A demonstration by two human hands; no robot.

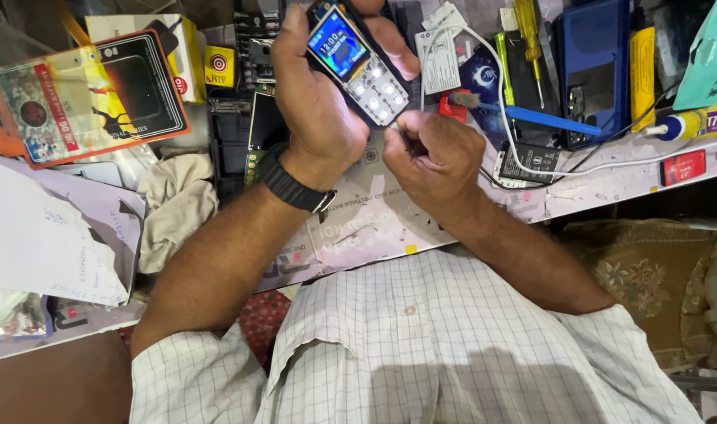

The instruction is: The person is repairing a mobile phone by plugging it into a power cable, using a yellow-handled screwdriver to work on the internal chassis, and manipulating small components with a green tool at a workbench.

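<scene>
My left hand (315, 94) grips a small keypad phone (357, 63) with a lit blue screen and glowing white keys, held tilted above the cluttered bench. A black watch band (295, 187) sits on that wrist. My right hand (433, 153) is closed just below the phone's lower end, its fingers curled around something thin that I cannot make out. A white cable (499, 102) runs from near the phone's bottom across the bench to the right.
A blue plastic pry tool (550, 119), a yellow-handled screwdriver (529, 31), a dark blue phone (595, 67), a battery (529, 163) and a glue tube (688, 124) lie at right. Boxed packaging (87, 98), a cloth (174, 200) and papers (40, 235) lie at left.
</scene>
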